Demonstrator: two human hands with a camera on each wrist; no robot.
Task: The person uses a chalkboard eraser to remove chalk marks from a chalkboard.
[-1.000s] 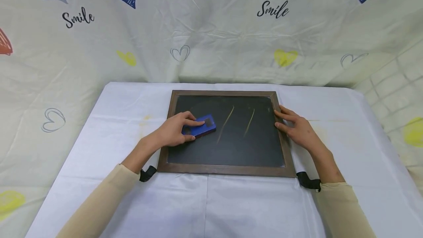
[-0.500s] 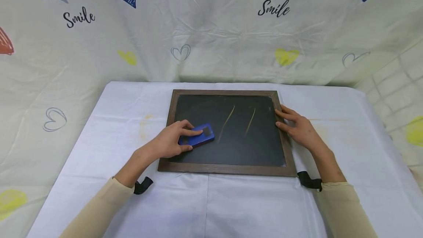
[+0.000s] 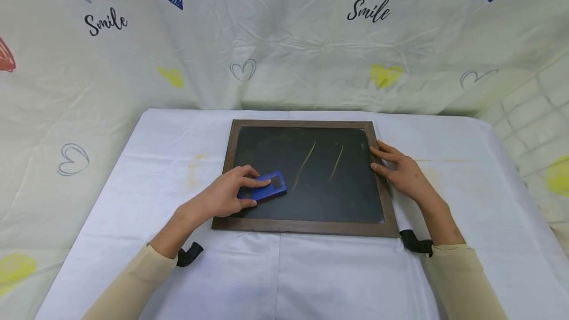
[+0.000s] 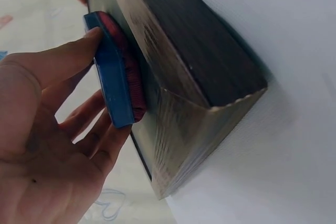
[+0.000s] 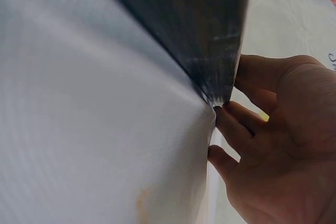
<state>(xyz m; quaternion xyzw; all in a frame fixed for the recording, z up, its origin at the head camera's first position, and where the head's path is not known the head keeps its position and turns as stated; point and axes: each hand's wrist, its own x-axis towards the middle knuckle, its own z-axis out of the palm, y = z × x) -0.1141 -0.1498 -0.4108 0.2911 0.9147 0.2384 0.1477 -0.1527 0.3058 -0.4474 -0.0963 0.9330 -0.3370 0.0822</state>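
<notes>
Lower left of chalkboard [image 3: 306, 177], centre frame: blue eraser [image 3: 263, 187] lay flat on slate, left hand [image 3: 224, 194] grasping it, thumb and fingers curled round edges. Step judged: wiping, left part done. Two yellowish chalk strokes [image 3: 304, 164] remained right of eraser; next move likely called for sweep rightward across them. Right hand [image 3: 402, 172] released, fingers straight, pressed on right frame edge. Count: one board, one eraser, two strokes. White table cloth [image 3: 284, 270] beneath; heart-print backdrop [image 3: 284, 38] behind.

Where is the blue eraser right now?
In the head view, the blue eraser lies on the chalkboard's near left part, gripped by the left hand, left of two chalk lines.
</notes>
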